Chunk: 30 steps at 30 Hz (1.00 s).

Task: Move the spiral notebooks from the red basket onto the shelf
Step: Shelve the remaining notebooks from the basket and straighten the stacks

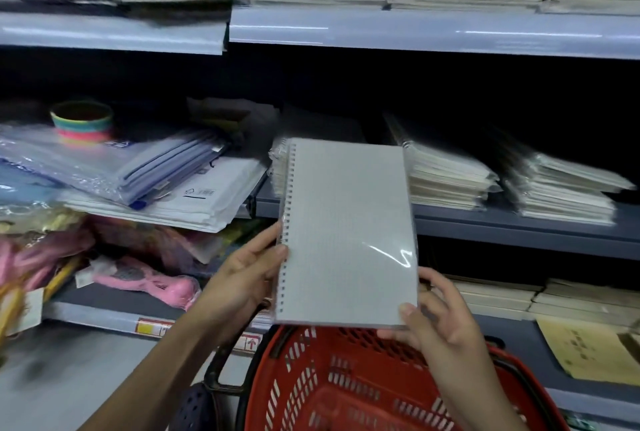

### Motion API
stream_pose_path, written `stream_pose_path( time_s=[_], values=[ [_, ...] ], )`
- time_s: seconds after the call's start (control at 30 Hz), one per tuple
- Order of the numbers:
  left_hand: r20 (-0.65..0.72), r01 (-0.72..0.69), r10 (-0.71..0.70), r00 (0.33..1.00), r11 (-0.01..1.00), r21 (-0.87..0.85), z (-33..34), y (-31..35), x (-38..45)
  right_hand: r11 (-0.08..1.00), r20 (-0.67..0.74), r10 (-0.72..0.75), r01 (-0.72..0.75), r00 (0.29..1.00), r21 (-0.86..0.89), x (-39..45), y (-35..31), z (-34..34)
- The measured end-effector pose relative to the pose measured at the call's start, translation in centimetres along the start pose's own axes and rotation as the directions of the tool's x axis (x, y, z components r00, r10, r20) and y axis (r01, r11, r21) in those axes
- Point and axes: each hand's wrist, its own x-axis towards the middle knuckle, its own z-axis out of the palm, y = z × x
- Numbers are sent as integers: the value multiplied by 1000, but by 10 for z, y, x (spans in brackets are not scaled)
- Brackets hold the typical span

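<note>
Midway, seemingly: both hands holding one spiral notebook [349, 233] up over red basket [346, 382], front of middle shelf [519, 219]. Left hand [249, 278] pinching coil edge, thumb on cover, fingers behind. Right hand [440, 319] gripping lower right corner, fingers curled around it. Visible basket interior showing no more notebooks; near part hidden, so cannot tell remainder. Notebook stacks [450, 177] already sitting along shelf front edge. Open room: dark gap above stacks, under upper shelf lip [415, 32]; stack behind notebook looking likeliest landing spot.
</note>
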Motion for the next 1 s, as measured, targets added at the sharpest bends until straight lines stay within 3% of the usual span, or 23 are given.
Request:
stream_pose_path(
  time_s=[0.07,0.17,0.37,0.43,0.5,0.6,0.67,0.83,1.0],
  values=[
    [-40,-67,73,997,989,135,1,12,8,1000,-2,-25,25,1000,0,14,-4,10],
    [-48,-141,153,987,970,197,2,30,24,999,-22,-7,8,1000,47,36,-13,27],
    [-397,-254,212,893,965,-57,1,47,39,984,44,13,-21,999,176,66,-36,47],
    [-445,-280,189,876,949,-148,2,46,34,966,51,10,-23,999,259,66,-34,43],
    [-406,-323,237,883,933,-158,5,44,28,956,29,-11,2,1000,294,64,-33,39],
    [-252,-355,326,911,932,-75,8,43,28,962,-80,-69,88,994,259,71,-31,41],
    [-219,-357,347,912,934,-8,10,44,32,958,-135,-90,123,987,258,76,-33,45],
    [-428,-371,452,783,891,263,11,48,51,974,-202,-99,137,974,183,94,-38,55],
    [-487,-286,486,726,857,428,14,45,88,976,-270,-111,156,956,150,133,-37,66]
  ],
)
